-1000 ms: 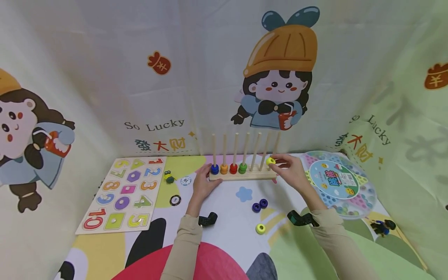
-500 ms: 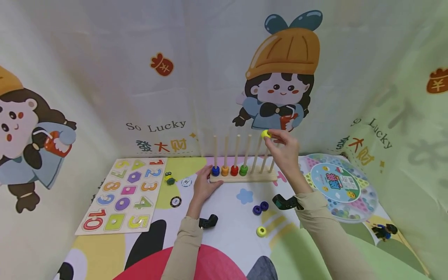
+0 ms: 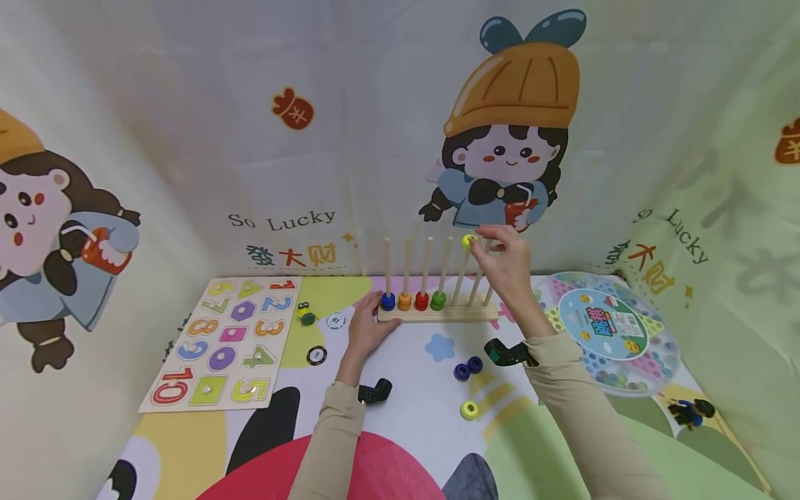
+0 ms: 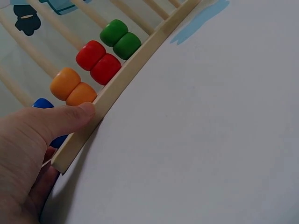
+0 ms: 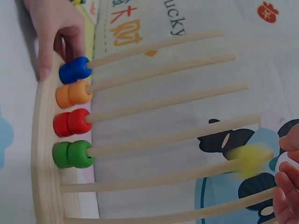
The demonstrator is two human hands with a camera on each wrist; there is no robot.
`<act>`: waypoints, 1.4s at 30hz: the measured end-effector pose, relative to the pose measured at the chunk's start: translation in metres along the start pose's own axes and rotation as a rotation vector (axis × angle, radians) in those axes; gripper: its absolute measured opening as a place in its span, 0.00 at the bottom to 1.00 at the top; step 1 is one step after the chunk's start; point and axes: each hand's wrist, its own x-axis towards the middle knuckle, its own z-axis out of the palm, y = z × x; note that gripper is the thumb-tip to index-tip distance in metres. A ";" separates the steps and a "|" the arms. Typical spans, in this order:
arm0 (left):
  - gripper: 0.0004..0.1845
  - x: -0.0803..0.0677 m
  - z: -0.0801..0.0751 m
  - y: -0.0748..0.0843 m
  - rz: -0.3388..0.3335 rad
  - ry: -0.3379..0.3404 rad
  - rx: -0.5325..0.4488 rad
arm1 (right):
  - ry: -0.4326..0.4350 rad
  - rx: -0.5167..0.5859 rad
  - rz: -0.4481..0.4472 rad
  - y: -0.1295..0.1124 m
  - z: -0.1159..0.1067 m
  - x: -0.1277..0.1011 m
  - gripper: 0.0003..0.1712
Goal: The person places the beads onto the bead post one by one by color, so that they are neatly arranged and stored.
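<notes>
A wooden bead rack (image 3: 446, 317) with upright pegs stands at the back of the table. My left hand (image 3: 367, 326) grips its left end, thumb (image 4: 74, 117) on the front of the base. Pairs of blue (image 5: 74, 70), orange (image 5: 74, 94), red (image 5: 72, 122) and green beads (image 5: 73, 154) sit low on pegs. On the upper part of the peg right of the green pair is a yellow bead (image 5: 250, 161), blurred. My right hand (image 3: 507, 260) is beside that peg's top; in the right wrist view its fingers are apart from the bead.
Two dark blue beads (image 3: 468, 368) and another yellow bead (image 3: 469, 410) lie in front of the rack. A number puzzle board (image 3: 223, 333) lies left, with poker chips (image 3: 317, 355) and a small toy (image 3: 305, 314) nearby. Right are a round game board (image 3: 615, 330) and a figurine (image 3: 690, 412).
My right hand has carried the yellow bead up and left from the rack's right end to the peg beside the green pair, then let go. The left hand stays on the rack.
</notes>
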 end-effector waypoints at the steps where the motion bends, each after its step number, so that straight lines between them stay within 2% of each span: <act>1: 0.39 0.000 0.000 0.000 0.000 0.000 0.001 | -0.001 -0.003 -0.004 -0.001 -0.001 -0.001 0.10; 11: 0.39 0.003 -0.002 -0.001 0.009 0.002 0.013 | -0.027 0.019 -0.003 -0.002 -0.021 -0.023 0.10; 20: 0.39 0.005 -0.008 -0.003 0.026 0.015 -0.007 | -0.133 0.037 0.093 0.029 -0.028 -0.071 0.09; 27: 0.39 0.004 -0.008 -0.004 0.020 0.007 -0.017 | -0.242 0.045 0.180 0.043 -0.030 -0.102 0.11; 32: 0.39 0.003 -0.006 -0.002 0.017 0.007 -0.030 | -0.312 0.074 0.170 0.052 -0.033 -0.126 0.11; 38: 0.39 -0.001 -0.002 -0.003 0.002 -0.024 -0.013 | -0.402 0.127 0.143 0.059 -0.035 -0.154 0.10; 42: 0.39 -0.003 0.000 -0.003 0.023 -0.014 -0.015 | -0.469 0.148 0.134 0.061 -0.038 -0.167 0.12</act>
